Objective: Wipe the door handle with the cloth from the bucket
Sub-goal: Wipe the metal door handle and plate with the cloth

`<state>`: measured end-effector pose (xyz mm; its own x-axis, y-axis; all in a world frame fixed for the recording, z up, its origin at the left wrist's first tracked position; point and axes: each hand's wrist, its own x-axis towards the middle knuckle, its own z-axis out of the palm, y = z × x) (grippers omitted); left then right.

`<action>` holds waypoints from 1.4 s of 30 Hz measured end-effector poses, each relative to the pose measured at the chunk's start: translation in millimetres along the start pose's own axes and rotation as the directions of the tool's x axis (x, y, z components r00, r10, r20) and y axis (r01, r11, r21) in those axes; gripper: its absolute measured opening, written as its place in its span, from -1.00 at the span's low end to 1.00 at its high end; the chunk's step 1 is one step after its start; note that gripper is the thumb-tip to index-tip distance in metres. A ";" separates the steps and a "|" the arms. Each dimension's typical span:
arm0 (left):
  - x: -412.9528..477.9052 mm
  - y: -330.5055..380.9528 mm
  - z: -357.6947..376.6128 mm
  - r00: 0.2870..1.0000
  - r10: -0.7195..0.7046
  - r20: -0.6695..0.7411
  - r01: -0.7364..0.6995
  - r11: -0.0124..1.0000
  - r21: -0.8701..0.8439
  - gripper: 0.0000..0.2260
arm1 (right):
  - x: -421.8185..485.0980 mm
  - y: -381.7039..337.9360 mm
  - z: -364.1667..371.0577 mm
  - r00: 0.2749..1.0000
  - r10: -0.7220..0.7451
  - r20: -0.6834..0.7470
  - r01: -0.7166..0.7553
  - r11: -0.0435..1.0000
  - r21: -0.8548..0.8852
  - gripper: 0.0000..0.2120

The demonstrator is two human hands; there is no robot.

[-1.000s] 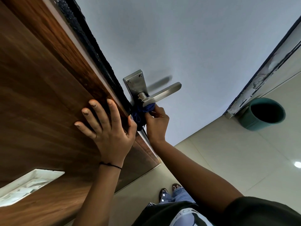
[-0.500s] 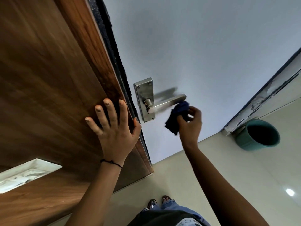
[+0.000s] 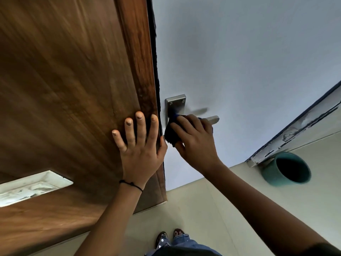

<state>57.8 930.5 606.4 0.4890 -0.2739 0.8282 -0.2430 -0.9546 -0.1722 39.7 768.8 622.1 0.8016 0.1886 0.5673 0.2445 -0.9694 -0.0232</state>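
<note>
A steel lever door handle (image 3: 213,119) with a rectangular backplate (image 3: 176,104) sits on the pale grey door face. My right hand (image 3: 196,141) is closed around a dark blue cloth (image 3: 170,133) and presses it over the lever near the backplate; only the lever's tip shows. My left hand (image 3: 139,145) lies flat with fingers spread on the brown wooden door (image 3: 73,89), close to its edge. A teal bucket (image 3: 287,171) stands on the floor at the right.
A white inset panel (image 3: 31,187) shows low on the wooden door at the left. A chipped white door frame (image 3: 295,133) runs along the right above the bucket. My feet (image 3: 170,236) stand on the beige tiled floor below.
My right hand has carried the cloth from the lever's tip back leftward over the lever toward the backplate. My left hand stays flat on the wooden door. The view has shifted.
</note>
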 end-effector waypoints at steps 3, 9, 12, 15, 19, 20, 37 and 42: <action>-0.1 -1.0 -0.3 1.000 0.005 0.002 -0.005 1.000 -0.008 -0.22 | 6.3 -3.9 6.8 0.974 -0.216 0.073 0.223 0.969 -0.103 -0.84; -1.1 -2.0 1.3 1.000 0.017 -0.008 -0.017 1.000 0.013 -0.19 | 14.3 14.3 6.3 0.970 -0.232 0.077 0.227 0.972 0.068 -0.78; -0.9 -1.4 2.7 1.000 0.010 -0.014 -0.010 1.000 0.018 -0.17 | 11.7 11.0 4.7 0.995 -0.061 0.074 0.043 0.975 0.219 -0.73; -1.4 -1.4 2.6 1.000 0.011 -0.011 -0.011 1.000 0.022 -0.18 | 13.0 0.2 8.7 0.992 -0.110 0.068 0.100 0.985 0.139 -0.77; -1.6 -1.6 2.5 1.000 0.014 -0.017 -0.013 1.000 0.018 -0.19 | 14.2 16.5 5.6 0.976 -0.207 0.071 0.197 0.972 0.126 -0.74; -1.8 -1.9 2.7 1.000 0.014 -0.020 -0.014 1.000 0.021 -0.19 | 12.8 20.5 4.1 0.982 -0.177 0.067 0.165 0.974 0.154 -0.72; -0.6 -1.6 3.2 1.000 0.020 -0.023 -0.020 1.000 0.020 -0.21 | 1.9 26.2 4.9 0.989 -0.120 0.088 0.110 0.988 0.106 -0.60; -0.8 -2.8 2.4 1.000 0.026 -0.013 -0.025 0.999 0.023 -0.20 | -0.1 45.6 6.4 0.987 -0.098 0.125 0.088 0.993 0.085 -0.60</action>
<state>60.1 933.1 604.9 0.4718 -0.2966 0.8303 -0.2359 -0.9498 -0.2053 54.2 725.6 615.8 0.8355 0.3008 0.4598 0.3592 -0.9323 -0.0429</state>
